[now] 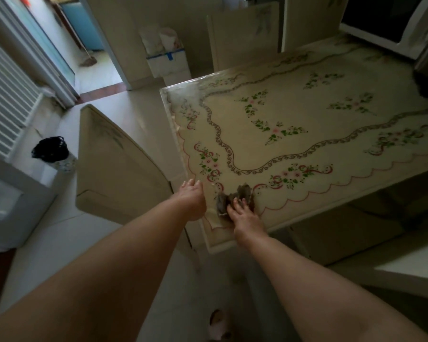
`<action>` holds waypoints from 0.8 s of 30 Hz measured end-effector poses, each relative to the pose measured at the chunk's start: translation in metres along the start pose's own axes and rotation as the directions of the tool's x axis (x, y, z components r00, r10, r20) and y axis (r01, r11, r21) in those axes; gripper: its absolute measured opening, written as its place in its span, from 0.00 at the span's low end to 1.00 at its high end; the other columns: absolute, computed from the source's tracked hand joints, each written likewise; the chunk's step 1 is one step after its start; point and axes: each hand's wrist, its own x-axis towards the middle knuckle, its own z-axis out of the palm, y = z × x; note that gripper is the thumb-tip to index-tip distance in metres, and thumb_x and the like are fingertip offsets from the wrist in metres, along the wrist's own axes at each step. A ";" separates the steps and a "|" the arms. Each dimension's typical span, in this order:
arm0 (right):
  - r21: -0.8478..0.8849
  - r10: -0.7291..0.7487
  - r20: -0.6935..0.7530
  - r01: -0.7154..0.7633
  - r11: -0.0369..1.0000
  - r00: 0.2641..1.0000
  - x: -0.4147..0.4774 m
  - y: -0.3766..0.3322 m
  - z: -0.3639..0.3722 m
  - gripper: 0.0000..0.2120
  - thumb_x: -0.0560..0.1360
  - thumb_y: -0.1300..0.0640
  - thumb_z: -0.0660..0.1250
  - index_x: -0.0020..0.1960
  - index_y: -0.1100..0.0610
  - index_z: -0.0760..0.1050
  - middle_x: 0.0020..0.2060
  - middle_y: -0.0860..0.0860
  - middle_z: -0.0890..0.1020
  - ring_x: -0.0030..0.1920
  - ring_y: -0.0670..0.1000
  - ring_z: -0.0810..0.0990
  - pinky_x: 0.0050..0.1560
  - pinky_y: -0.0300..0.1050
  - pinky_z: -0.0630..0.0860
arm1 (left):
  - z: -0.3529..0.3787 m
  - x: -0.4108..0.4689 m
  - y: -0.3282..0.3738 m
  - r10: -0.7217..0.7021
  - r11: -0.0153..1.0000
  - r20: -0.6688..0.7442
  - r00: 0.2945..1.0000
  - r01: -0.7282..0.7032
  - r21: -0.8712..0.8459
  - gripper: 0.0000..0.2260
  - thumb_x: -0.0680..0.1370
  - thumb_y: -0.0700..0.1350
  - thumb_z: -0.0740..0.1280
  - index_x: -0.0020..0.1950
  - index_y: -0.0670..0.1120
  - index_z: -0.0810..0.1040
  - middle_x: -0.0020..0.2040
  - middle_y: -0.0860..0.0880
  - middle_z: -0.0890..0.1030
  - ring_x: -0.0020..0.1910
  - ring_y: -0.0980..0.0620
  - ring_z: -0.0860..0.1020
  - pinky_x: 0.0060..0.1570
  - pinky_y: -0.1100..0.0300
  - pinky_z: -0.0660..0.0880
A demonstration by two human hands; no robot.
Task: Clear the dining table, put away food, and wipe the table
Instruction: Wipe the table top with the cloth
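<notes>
2 bare forearms reach out from the bottom of the view toward the near corner of the dining table (294,112). the right hand (245,218) lies palm down on a crumpled grey-brown cloth (235,197), with its fingers (240,202) straight and a little apart, pressing the cloth onto the tabletop just inside the scalloped pink border. the cloth bunches up beyond the fingertips and sits close to the table's near left corner.

the left hand (192,201) is beside it, at the left edge of the table, back of the hand up. its fingers are loosely bent and close together, and nothing shows in their hold. whether they touch the table edge cannot be told.

the tabletop has a cream floral pattern with green sprigs, pink flowers and a grey chain-like border under a glossy surface. 1 cream chair (119,169) stands against the table's left side, just beside the left hand, and another chair (242,38) stands at the far side. a white appliance (391,43) sits at the far right corner. on the floor to the left are a bin with a black bag (50,148) and a white radiator (5,95). a pale slipper (218,324) shows at the bottom edge.
</notes>
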 end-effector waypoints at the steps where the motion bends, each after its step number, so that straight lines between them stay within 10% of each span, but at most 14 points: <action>1: 0.005 0.013 0.004 -0.013 1.000 1.000 -0.004 -0.004 0.002 0.33 0.78 0.66 0.54 0.78 0.51 0.46 0.78 0.49 0.41 0.77 0.51 0.37 0.76 0.50 0.42 | 0.000 -0.006 -0.004 0.005 1.000 0.015 1.000 -0.005 0.004 0.32 0.78 0.36 0.55 0.79 0.45 0.44 0.79 0.45 0.44 0.78 0.46 0.43 0.76 0.48 0.48; 24: 0.072 0.418 -0.042 -0.415 0.907 0.907 0.170 -0.145 -0.036 0.27 0.82 0.60 0.53 0.78 0.53 0.48 0.77 0.53 0.39 0.77 0.56 0.38 0.76 0.54 0.48 | -0.197 0.106 -0.147 0.439 0.894 -0.100 0.893 -0.422 0.149 0.27 0.80 0.36 0.51 0.79 0.46 0.50 0.78 0.45 0.55 0.77 0.46 0.54 0.74 0.53 0.53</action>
